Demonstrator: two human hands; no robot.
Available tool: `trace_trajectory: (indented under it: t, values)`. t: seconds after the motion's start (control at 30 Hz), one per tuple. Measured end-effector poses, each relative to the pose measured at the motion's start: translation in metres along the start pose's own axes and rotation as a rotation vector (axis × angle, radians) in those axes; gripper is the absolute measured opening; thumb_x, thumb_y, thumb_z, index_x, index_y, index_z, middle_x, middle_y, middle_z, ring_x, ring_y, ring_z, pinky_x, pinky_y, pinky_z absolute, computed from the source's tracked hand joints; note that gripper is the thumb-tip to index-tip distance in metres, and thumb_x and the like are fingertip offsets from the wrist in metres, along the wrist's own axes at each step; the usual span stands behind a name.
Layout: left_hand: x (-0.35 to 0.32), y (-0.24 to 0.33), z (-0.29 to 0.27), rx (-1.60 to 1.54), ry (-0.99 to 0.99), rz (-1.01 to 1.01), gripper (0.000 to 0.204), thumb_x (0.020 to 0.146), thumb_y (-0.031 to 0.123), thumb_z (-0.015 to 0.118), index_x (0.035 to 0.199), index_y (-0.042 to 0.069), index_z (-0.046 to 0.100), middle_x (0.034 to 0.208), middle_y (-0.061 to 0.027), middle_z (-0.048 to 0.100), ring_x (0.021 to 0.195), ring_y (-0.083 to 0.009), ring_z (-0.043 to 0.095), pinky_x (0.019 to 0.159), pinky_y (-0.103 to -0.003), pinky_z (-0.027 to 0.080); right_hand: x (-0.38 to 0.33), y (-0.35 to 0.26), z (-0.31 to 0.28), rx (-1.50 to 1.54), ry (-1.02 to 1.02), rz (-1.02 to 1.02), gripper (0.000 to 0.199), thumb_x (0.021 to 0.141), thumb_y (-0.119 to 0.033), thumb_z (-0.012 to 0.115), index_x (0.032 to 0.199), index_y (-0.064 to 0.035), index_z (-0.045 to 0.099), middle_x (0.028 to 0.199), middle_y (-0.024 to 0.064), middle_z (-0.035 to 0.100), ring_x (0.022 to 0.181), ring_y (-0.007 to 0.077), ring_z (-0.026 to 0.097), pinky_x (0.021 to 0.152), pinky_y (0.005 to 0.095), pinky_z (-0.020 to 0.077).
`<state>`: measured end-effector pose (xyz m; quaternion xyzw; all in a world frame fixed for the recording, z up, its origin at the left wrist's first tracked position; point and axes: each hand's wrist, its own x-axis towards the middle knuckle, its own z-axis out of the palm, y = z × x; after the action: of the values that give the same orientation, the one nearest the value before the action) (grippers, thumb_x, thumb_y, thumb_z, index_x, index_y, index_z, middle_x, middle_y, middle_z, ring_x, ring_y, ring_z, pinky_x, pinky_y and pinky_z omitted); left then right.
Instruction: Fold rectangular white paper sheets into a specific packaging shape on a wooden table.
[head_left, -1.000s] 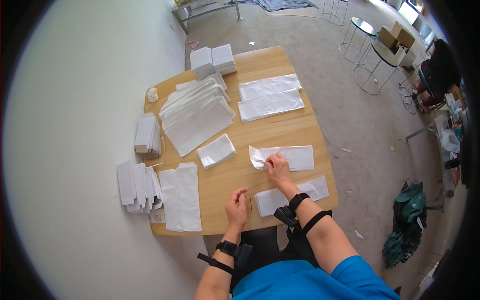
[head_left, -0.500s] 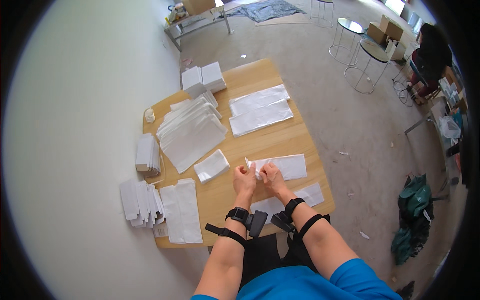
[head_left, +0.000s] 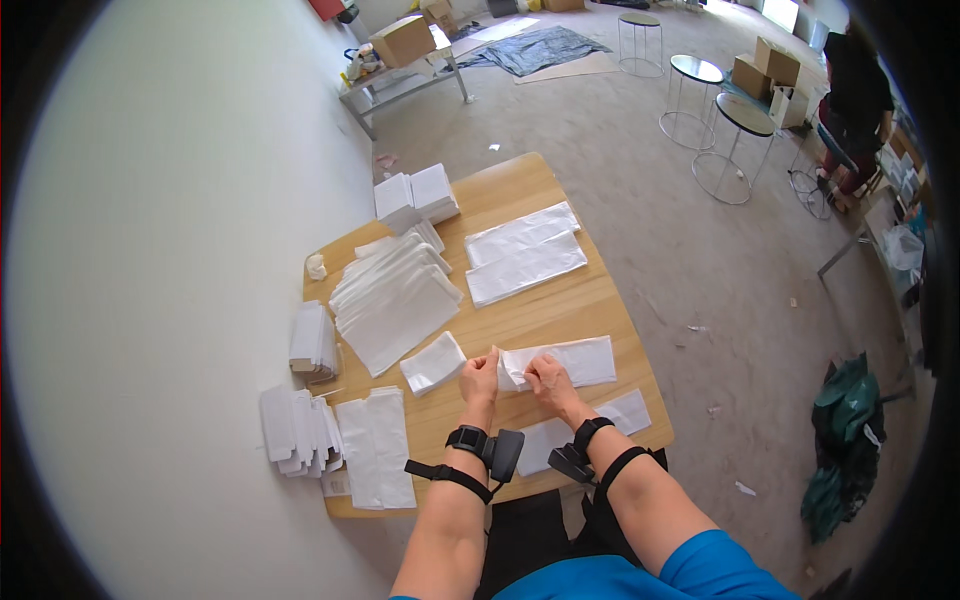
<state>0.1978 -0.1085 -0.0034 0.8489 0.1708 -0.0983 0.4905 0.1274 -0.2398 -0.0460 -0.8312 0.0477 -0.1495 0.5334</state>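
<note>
A thin, soft white sheet (head_left: 588, 358) lies lengthwise on the table in front of me, its left end lifted and crumpled. My left hand (head_left: 479, 378) pinches that raised end between thumb and fingers. Beside it, my right hand (head_left: 550, 384) is closed with its fingertips on the creased part of the same sheet. Nearer to me, partly behind my right forearm, is another white sheet (head_left: 628, 412). A small folded white sheet (head_left: 433, 364) lies just left of my left hand. Whether the white sheet is a bag or a single layer, I cannot tell.
Fanned white sheets (head_left: 405, 312), two overlapping sheets (head_left: 528, 270) and a near-left pile (head_left: 377, 450) lie on the wooden table (head_left: 520, 325). Stacks of white boxes (head_left: 312, 338) line its left edge by the wall. A person (head_left: 856, 95) is at the far right.
My hands have drawn a little apart, the left one pulling up the sheet's end. The whole view has tilted, so the table sits lower in the picture.
</note>
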Motion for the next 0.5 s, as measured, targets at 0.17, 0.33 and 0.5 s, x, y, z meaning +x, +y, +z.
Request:
trace_trajectory:
  t: [0.17,0.33,0.5]
  values:
    - [0.025,-0.035,-0.013,-0.12,-0.064,-0.026,0.033,0.082,0.033,0.065,0.095,0.002,0.067,0.091,-0.0124,0.069,0.082,-0.0222,0.065,0.074,-0.033,0.05,0.006,-0.009,0.006,0.049,-0.028,0.023,0.007,0.081,-0.007,0.062,0.082,-0.0006,0.058,0.081,0.0172,0.057,0.081,0.0347,0.058,0.072,0.0392,0.0479]
    - [-0.014,0.003,-0.026,0.292,0.102,0.259,0.049,0.083,0.039,0.066,0.111,-0.001,0.06,0.114,-0.0191,0.063,0.1,-0.0267,0.062,0.085,-0.038,0.048,0.007,-0.007,-0.028,0.125,-0.031,0.236,0.007,0.081,-0.005,0.062,0.082,-0.0001,0.057,0.082,0.0166,0.056,0.081,0.0345,0.058,0.072,0.0395,0.0477]
    - [-0.053,0.04,0.002,0.066,-0.104,0.211,0.063,0.082,0.042,0.066,0.121,-0.006,0.056,0.124,-0.0276,0.056,0.113,-0.0327,0.059,0.093,-0.038,0.046,0.001,-0.025,-0.033,-0.233,0.119,-0.151,0.007,0.082,-0.005,0.061,0.082,-0.0019,0.055,0.082,0.015,0.055,0.083,0.034,0.056,0.073,0.041,0.0463]
